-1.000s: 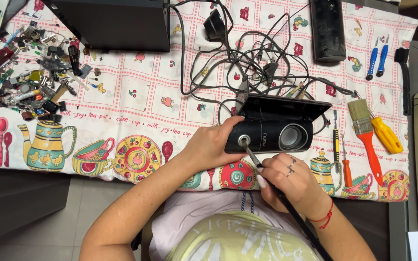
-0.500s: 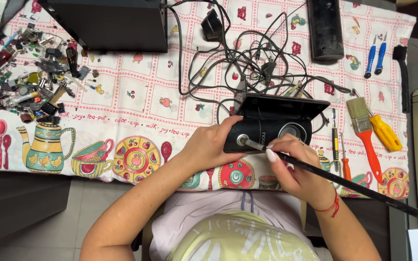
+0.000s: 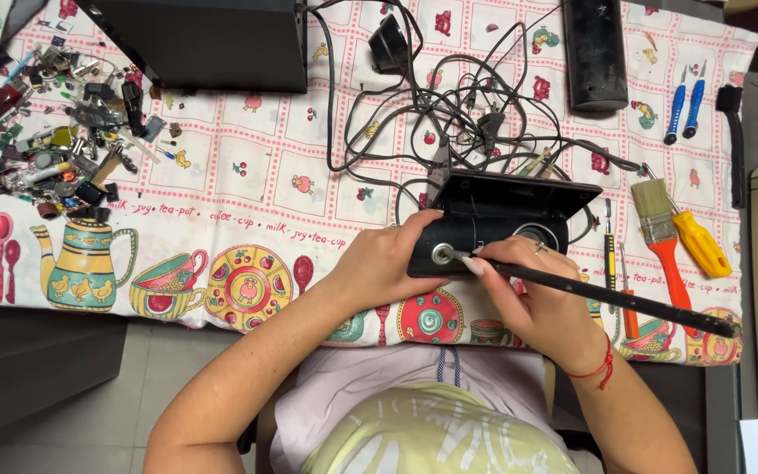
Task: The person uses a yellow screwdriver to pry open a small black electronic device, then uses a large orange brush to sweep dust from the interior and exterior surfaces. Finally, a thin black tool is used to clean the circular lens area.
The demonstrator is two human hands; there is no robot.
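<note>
- Small black speaker (image 3: 497, 224) lies on its side near the front edge of the worktop (image 3: 247, 189), which is covered by a patterned cloth showing teapots and cups.
- Left hand (image 3: 379, 263) grips the speaker's left end; its fingers are wrapped around the casing, thumb on top.
- Right hand (image 3: 532, 294) holds a long thin black brush (image 3: 607, 298); its fingers are pinched together on the shaft close to the tip.
- The brush tip touches a round silver knob (image 3: 441, 254) on the speaker's front face; the handle runs out to the right, over the worktop's front edge.
- A tangle of black cables (image 3: 449, 105) lies just behind the speaker.
- To the right: a paintbrush with an orange handle (image 3: 664, 241), a yellow-handled screwdriver (image 3: 699, 244) and two blue-handled small tools (image 3: 684, 104).
- Far left: a heap of small electronic parts (image 3: 54, 132).
- At the back: a large black box (image 3: 203, 39) and a black cylinder (image 3: 594, 53).
</note>
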